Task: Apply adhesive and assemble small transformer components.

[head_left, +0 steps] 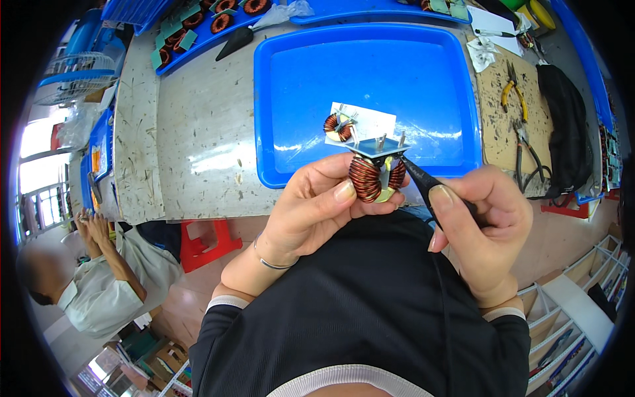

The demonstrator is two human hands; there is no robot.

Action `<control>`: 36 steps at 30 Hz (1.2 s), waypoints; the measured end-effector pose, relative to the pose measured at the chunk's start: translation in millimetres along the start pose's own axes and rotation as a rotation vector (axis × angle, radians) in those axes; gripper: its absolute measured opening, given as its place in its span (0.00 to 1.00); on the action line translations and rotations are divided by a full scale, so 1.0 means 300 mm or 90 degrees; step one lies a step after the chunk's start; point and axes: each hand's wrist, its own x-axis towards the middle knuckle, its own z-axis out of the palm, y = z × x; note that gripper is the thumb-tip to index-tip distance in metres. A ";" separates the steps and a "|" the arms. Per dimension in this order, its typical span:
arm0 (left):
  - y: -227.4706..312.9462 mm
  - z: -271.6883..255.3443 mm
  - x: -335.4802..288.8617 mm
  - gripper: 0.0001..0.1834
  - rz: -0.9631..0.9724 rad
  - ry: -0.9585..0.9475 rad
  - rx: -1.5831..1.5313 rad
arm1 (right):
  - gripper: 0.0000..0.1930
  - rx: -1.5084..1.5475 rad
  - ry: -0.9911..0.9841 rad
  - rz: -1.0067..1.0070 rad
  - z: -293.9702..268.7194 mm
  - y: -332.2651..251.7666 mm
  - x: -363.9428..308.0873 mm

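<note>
My left hand (317,208) grips a toroidal coil (366,177) wound with copper-brown wire, holding it in front of my chest at the tray's near edge. A flat green-blue board (378,147) sits on top of the coil, with several metal pins pointing up. My right hand (486,221) is closed around black tweezers (421,177). Their narrow tip reaches the coil's right side just under the board; exactly what the tip touches is too small to tell. A second, similar coil (338,127) lies in the blue tray (264,99) on a piece of white paper (377,121).
On a brown board (493,126) at the right lie yellow-handled pliers (512,92), dark-handled cutters (522,142) and black cloth (565,126). Farther back, trays hold several coils (221,23). A co-worker (109,284) sits at the left beside a red stool (205,245).
</note>
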 end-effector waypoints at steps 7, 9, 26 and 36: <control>-0.001 -0.010 -0.001 0.20 0.036 -0.074 0.021 | 0.04 -0.024 -0.017 -0.013 0.003 -0.007 0.003; -0.001 -0.010 -0.001 0.20 0.041 -0.066 0.022 | 0.04 -0.026 -0.021 -0.011 0.001 -0.009 0.004; 0.003 -0.009 -0.004 0.20 0.050 -0.048 0.032 | 0.04 -0.035 -0.026 -0.010 0.010 -0.013 0.011; -0.001 -0.017 -0.006 0.20 0.051 -0.052 0.031 | 0.04 -0.077 -0.026 -0.014 0.013 -0.004 0.010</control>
